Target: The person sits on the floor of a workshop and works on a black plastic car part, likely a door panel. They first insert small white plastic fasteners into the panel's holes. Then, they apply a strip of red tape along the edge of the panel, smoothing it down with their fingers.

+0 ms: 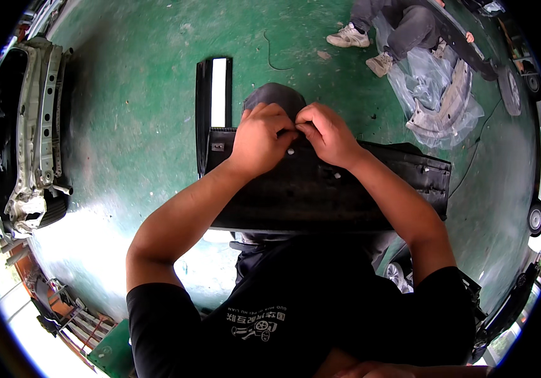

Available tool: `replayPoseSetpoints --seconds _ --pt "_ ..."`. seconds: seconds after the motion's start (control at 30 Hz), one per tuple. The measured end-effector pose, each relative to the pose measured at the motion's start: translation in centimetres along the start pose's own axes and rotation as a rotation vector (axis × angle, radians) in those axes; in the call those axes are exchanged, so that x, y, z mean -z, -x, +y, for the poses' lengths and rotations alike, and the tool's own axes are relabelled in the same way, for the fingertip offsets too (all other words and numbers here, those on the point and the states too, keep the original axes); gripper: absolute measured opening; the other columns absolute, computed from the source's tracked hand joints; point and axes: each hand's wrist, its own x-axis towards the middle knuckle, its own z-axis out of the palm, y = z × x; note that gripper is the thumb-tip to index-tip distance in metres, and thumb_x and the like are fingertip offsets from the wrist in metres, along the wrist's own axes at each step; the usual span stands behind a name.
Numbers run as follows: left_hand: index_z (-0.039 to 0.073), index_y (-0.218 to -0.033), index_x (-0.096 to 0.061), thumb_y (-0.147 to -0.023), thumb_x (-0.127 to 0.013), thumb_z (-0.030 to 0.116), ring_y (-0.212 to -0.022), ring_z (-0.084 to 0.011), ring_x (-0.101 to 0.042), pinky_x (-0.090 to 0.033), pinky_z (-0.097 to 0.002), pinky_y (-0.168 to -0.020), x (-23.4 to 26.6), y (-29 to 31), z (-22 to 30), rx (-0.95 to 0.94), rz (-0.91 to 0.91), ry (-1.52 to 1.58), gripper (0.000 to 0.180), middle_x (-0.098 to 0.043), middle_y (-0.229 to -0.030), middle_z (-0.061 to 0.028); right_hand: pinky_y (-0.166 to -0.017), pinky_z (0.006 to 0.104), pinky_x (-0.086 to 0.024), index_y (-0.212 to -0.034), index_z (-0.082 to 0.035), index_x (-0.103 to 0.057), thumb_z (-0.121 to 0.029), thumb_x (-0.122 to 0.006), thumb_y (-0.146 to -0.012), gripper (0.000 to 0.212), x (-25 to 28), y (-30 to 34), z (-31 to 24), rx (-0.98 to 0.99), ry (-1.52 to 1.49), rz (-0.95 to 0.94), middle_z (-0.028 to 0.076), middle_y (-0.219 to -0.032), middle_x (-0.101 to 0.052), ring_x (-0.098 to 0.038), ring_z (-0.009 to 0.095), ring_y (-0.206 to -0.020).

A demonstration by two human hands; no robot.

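Black plastic panel [321,189], lying across the person's lap above the green floor [138,126]. Left hand [261,135] and right hand [327,132], fingers curled, pinching together at the panel's far edge; what they pinch cannot be told.

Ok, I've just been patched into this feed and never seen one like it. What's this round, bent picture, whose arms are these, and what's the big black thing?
It is one wide fisheye camera worn on a person's head, looking down, so straight edges curve near the rim. The two bare forearms rising from the lower edge are that person's own. Their left hand and right hand meet at the top edge of a long black plastic panel that lies across their lap, fingers pinching something too small to make out. Below is a green painted floor. A pale metal car part lies at the left. At the top right another person's legs show beside a plastic-wrapped part.
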Motion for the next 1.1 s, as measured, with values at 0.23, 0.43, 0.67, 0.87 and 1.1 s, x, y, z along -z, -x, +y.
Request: replayPoseSetpoints --seconds 0.23,0.43,0.67,0.87,1.1 --pt "0.008 -0.095 -0.08 -0.086 -0.086 0.008 -0.105 -0.0321 -0.069 -0.052 -0.0463 -0.095 -0.3 0.1 0.1 0.007 0.02 0.019 0.011 -0.073 -0.101 -0.0048 -0.08 0.0451 -0.055 -0.106 -0.004 -0.065 -0.003 -0.075 -0.102 0.012 -0.1 0.1 -0.1 -0.006 -0.062 0.04 0.013 -0.099 -0.069 -0.069 0.037 -0.091" --pt "0.004 -0.097 -0.077 -0.088 -0.084 0.007 -0.102 -0.0349 -0.069 -0.055 -0.046 -0.09 -0.7 0.3 -0.3 -0.006 0.033 0.033 0.012 -0.072 -0.101 -0.0091 -0.083 0.0409 -0.058 -0.114 -0.004 -0.069 -0.004 -0.076 -0.103 0.014 0.0 0.3 0.0 -0.077 -0.107 0.02 0.012 -0.104 -0.074 -0.074 0.031 -0.094" --pt "0.003 -0.097 -0.078 -0.091 -0.081 0.004 -0.099 -0.0347 -0.071 -0.056 -0.0437 -0.087 0.2 -0.3 -0.2 0.137 0.032 0.2 0.006 -0.071 -0.1 -0.0131 -0.087 0.0328 -0.06 -0.127 -0.004 -0.074 0.005 -0.069 -0.103 0.026 0.7 0.1 0.7 -0.286 -0.345 0.032 0.007 -0.112 -0.078 -0.074 0.016 -0.097" --pt "0.003 -0.098 -0.079 -0.093 -0.08 0.003 -0.098 -0.0347 -0.072 -0.057 -0.0435 -0.086 0.5 -0.3 -0.2 0.183 0.023 0.258 0.005 -0.071 -0.101 -0.0139 -0.09 0.0353 -0.06 -0.118 -0.002 -0.078 0.002 -0.076 -0.096 0.023 1.6 0.1 0.1 -0.239 -0.174 -0.183 0.008 -0.111 -0.075 -0.074 0.021 -0.101" --pt "0.002 -0.103 -0.079 -0.096 -0.08 0.001 -0.096 -0.025 -0.072 -0.058 -0.037 -0.086 0.7 -0.1 -0.6 0.129 -0.026 0.278 0.007 -0.071 -0.103 -0.0103 -0.087 0.0397 -0.059 -0.107 -0.003 -0.08 -0.007 -0.088 -0.092 0.018 1.4 0.0 0.7 -0.152 -0.111 -0.221 0.01 -0.106 -0.075 -0.073 0.029 -0.101"
